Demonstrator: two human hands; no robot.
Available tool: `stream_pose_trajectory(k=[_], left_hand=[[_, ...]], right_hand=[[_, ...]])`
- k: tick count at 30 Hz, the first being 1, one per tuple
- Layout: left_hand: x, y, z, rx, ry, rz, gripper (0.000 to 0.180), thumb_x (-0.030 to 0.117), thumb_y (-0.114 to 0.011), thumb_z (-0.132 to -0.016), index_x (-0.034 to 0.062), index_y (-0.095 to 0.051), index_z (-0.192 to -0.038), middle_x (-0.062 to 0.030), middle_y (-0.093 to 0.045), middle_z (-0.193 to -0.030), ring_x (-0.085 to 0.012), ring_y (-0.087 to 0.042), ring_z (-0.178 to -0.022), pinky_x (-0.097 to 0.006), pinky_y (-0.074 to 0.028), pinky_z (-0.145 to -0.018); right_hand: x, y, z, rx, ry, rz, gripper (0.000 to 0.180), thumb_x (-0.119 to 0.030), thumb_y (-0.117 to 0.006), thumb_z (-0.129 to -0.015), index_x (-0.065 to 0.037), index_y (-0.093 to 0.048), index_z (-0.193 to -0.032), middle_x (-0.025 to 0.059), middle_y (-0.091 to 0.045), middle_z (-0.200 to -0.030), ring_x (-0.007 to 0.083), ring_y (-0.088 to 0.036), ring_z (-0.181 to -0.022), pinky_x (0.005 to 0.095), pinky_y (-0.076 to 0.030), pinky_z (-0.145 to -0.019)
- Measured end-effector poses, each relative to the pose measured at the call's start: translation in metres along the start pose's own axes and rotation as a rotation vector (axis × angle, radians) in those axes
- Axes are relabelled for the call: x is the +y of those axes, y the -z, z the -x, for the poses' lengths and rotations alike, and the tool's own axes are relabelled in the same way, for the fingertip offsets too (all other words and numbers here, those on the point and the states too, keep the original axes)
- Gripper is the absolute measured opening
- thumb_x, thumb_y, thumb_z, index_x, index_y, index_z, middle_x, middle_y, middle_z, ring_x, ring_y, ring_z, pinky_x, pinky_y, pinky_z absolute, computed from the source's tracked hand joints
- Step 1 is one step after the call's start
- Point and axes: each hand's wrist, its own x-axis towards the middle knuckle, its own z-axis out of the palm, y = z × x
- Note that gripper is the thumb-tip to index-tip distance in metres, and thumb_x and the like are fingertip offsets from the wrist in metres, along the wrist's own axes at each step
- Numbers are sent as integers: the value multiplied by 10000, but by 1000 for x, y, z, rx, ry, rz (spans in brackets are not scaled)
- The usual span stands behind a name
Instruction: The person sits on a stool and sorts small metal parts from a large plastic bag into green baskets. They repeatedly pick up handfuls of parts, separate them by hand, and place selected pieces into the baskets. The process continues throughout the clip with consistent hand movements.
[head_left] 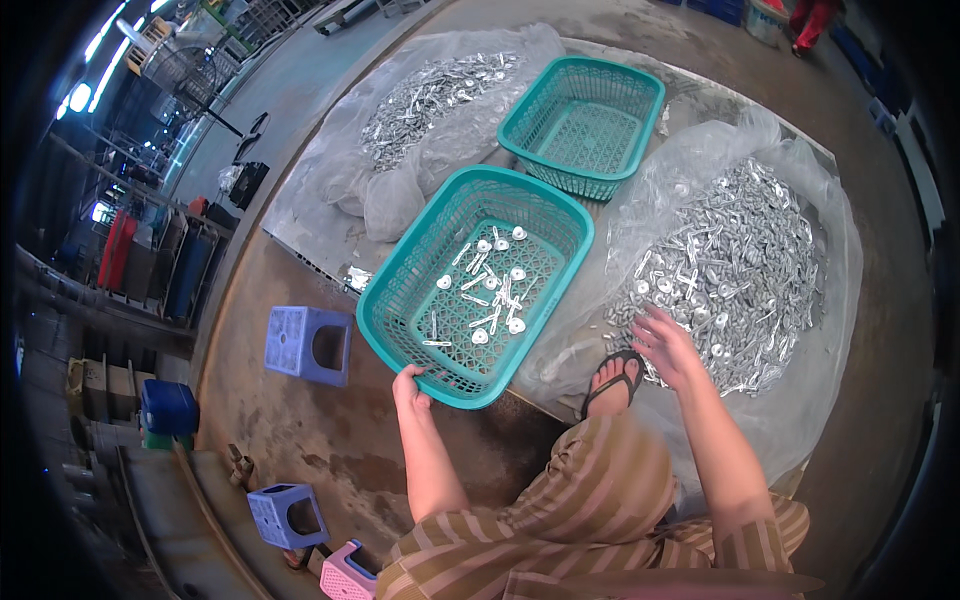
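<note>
My left hand [410, 387] grips the near rim of a teal plastic basket [415, 255], thumb and fingers closed around the edge. Scattered over the basket's mesh bottom are several small silvery metal parts [505, 297], some long and thin, others round with a hole. My right hand [665, 345] has its fingers apart at the near left edge of a large heap of similar metal parts [740, 270]. Nothing shows in that hand, though its palm side is partly hidden. Clear plastic sheeting [835, 330] lies under and around the heap.
Behind the first basket stands a second teal basket [600, 175] with no parts visible inside. Another parts heap [440, 100] lies far left on plastic. My sandalled foot [612, 385] rests beside the right heap. Blue stools [290, 340] and a pink stool [345, 578] stand left.
</note>
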Motion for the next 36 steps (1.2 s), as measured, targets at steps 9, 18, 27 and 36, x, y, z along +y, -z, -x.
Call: stream_pose_trajectory(k=[9, 18, 27, 36], left_hand=[[63, -57, 95, -115, -678, -157, 483, -75, -420, -629, -48, -444, -1110, -171, -534, -990, -277, -572, -734, -399, -528, -527], [112, -162, 168, -574, -736, -232, 464, -91, -450, -638, -89, -470, -1101, -166, -595, -985, -226, -607, -821, -314, -510, -681], [96, -293, 175, -1021, -615, -668, 483, -50, -502, -632, -40, -513, -1115, -99, -603, -964, -167, -577, -774, -280, -477, -650], [48, -389, 161, -1517, -252, -226, 548, 260, -559, -866, 56, -351, -1330, -132, -488, -1228, -234, -494, -1110, -398, -459, -843]], right_hand=[[-8, 139, 104, 265, 171, -166, 517, -260, -530, -858, -81, -364, -1312, 177, -437, -1262, 263, -491, -1084, 384, -435, -874], [-46, 88, 97, 113, 325, -129, 608, -286, -587, -833, -95, -314, -1342, 166, -439, -1258, 268, -470, -1115, 415, -457, -837], [-44, 126, 80, 157, 221, -353, 358, -69, -579, -790, 43, -438, -1099, 182, -587, -1005, 314, -623, -856, 471, -546, -705], [-26, 149, 132, 200, 469, -734, 476, 42, -499, -730, 92, -379, -1187, 246, -525, -1128, 359, -550, -1014, 462, -477, -861]])
